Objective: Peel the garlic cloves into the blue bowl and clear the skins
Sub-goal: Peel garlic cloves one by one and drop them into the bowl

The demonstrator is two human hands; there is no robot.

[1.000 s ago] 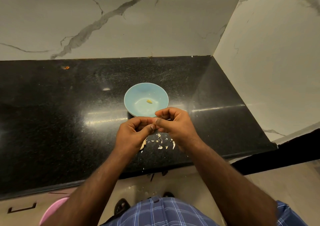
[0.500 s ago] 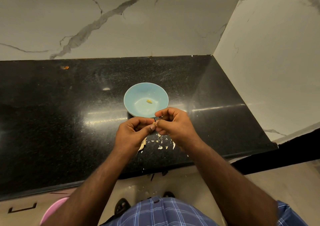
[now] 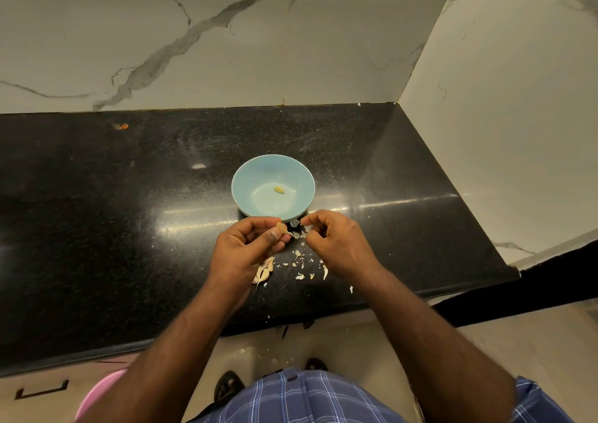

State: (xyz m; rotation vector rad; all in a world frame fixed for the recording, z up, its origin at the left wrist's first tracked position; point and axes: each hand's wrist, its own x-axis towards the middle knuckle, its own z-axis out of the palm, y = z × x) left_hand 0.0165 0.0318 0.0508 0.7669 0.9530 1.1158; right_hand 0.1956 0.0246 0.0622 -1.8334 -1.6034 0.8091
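Hands have parted: left hand (image 3: 250, 244) pinches the garlic clove (image 3: 281, 227) beside the blue bowl (image 3: 252, 180) near the bench's front edge; right hand (image 3: 336, 238), fingers curled, pulls skin away. Skins (image 3: 299, 260) litter the bench (image 3: 97, 212). Peeling is nearly done.

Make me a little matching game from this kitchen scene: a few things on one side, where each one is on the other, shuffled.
Things:
1. peeled clove
2. clove being peeled
3. unpeeled cloves
4. loose skins

Places:
A. pinched in the left hand
B. scattered on the black counter between the hands
C. inside the blue bowl
D. on the counter under the left wrist

Pairs: 1-C, 2-A, 3-D, 4-B
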